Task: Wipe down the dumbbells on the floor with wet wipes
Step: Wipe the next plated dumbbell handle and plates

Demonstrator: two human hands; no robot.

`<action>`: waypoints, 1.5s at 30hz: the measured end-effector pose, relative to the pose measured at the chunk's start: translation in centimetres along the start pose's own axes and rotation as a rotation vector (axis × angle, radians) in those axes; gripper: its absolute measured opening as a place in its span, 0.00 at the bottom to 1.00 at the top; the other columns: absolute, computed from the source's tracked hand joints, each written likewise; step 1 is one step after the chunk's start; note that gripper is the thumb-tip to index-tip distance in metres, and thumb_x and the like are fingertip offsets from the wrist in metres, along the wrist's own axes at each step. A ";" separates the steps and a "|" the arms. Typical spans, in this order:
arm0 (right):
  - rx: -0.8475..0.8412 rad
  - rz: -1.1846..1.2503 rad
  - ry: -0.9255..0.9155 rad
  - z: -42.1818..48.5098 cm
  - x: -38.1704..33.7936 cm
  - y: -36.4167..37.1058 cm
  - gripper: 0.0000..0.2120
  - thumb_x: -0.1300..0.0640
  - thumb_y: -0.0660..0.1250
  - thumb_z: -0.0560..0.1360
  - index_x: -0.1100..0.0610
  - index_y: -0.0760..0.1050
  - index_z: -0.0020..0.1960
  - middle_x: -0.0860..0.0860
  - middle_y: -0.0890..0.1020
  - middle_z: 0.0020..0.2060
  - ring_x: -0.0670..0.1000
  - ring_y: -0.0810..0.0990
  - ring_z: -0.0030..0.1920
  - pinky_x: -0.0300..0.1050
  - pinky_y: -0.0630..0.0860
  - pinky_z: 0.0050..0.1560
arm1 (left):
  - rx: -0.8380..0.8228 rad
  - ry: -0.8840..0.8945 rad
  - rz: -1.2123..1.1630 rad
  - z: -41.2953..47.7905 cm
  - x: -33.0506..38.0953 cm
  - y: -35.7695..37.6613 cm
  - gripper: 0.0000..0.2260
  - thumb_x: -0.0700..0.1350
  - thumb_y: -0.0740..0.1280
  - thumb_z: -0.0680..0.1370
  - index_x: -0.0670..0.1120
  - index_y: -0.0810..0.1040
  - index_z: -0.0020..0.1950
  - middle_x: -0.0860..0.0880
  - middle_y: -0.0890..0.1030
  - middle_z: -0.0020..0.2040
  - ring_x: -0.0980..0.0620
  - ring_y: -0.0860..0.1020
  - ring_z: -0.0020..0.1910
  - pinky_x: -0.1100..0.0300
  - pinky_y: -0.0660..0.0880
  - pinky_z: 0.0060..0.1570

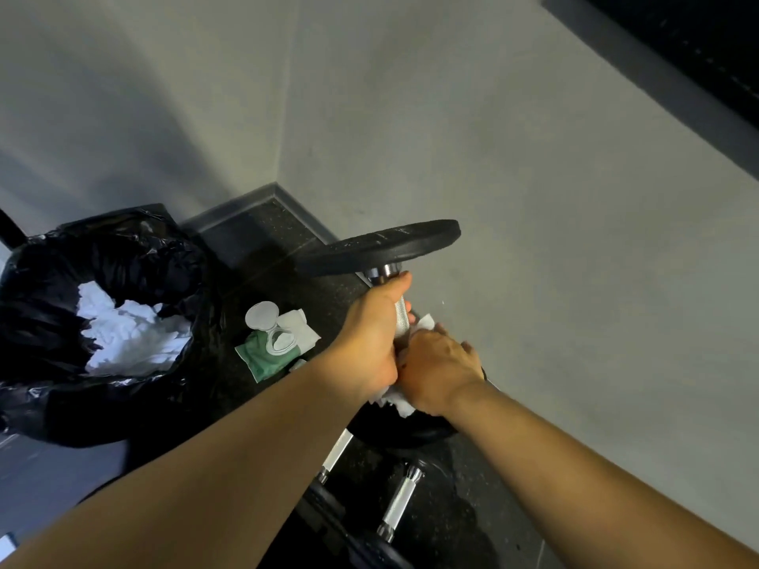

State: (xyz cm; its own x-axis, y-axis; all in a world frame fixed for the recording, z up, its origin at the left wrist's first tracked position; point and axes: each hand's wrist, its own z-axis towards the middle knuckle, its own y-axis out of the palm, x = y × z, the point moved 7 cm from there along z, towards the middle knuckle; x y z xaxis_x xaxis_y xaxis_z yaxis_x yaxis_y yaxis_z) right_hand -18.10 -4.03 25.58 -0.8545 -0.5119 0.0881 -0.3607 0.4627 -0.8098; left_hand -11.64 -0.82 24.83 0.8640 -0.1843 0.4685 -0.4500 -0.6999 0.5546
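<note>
- Grip details first: the left hand [371, 336], at the centre of the frame, is wrapped tight around the knurled metal handle [401, 320] of a dumbbell [382, 248], thumb pointing up toward the plate.
- Just to its right and touching it, the right hand [437, 369] is closed over a crumpled white wet wipe [423, 324], which is pressed against the lower part of the same handle.
- The dumbbell is held upright, lifted off the floor; its upper black plate is seen edge-on above the hands, and its lower plate is mostly hidden beneath them.
- To do this wiping step well, the handle would likely be best kept steady by the left hand while the wipe is twisted and slid along the knurling, with the holding hand shifted so the covered section can be reached too.
- More dumbbells [400, 505] lie on the dark floor [263, 240] at the lower centre, only their silver handles clearly seen.
- At the left of the frame, a black bin bag [53, 289] stands open, with a heap of crumpled white wipes [131, 336] inside.
- Between the bag and the hands, a green wipes packet [265, 357] lies on the floor with its round lid [262, 315] flipped open; whether any wipes remain inside cannot be told.
</note>
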 end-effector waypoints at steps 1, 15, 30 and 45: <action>-0.019 0.102 -0.050 -0.2 0.0 -0.4 0.19 0.51 0.69 0.72 0.56 0.72 0.60 0.53 0.76 0.60 0.53 0.70 0.68 0.53 0.66 0.68 | 0.001 -0.008 -0.014 0.1 0.1 -0.1 0.13 0.50 0.67 0.77 0.43 0.73 0.38 0.47 0.75 0.30 0.50 0.73 0.31 0.56 0.73 0.42; 0.534 0.561 -0.340 -3.5 4.2 -9.3 0.06 0.58 0.66 0.75 0.59 0.80 0.42 0.53 0.81 0.39 0.54 0.81 0.39 0.48 0.78 0.39 | -0.274 -0.105 0.038 -0.2 1.2 0.5 0.29 0.65 0.60 0.75 0.41 0.75 0.59 0.39 0.83 0.49 0.42 0.83 0.48 0.47 0.76 0.56; 0.383 0.404 -0.774 -4.7 -1.3 -6.4 0.10 0.59 0.67 0.70 0.56 0.81 0.50 0.45 0.70 0.49 0.46 0.75 0.48 0.41 0.77 0.47 | -0.377 -0.125 -0.066 0.1 0.8 0.5 0.22 0.57 0.58 0.79 0.43 0.78 0.35 0.47 0.78 0.28 0.51 0.79 0.26 0.64 0.75 0.27; 0.884 -0.131 -0.735 -3.8 -2.5 -8.9 0.12 0.57 0.58 0.74 0.60 0.79 0.47 0.56 0.75 0.40 0.49 0.65 0.27 0.44 0.71 0.21 | -0.361 -0.159 -0.030 -0.3 0.4 0.5 0.22 0.61 0.57 0.78 0.48 0.79 0.60 0.41 0.83 0.55 0.42 0.81 0.55 0.42 0.73 0.58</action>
State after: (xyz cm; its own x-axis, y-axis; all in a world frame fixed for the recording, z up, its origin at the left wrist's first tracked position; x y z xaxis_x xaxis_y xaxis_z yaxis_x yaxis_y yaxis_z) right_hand -14.19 -4.15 34.78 -0.3015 -0.9503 0.0778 0.2051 -0.1444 -0.9680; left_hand -11.54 -1.01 25.51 0.8896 -0.2915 0.3518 -0.4498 -0.4239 0.7861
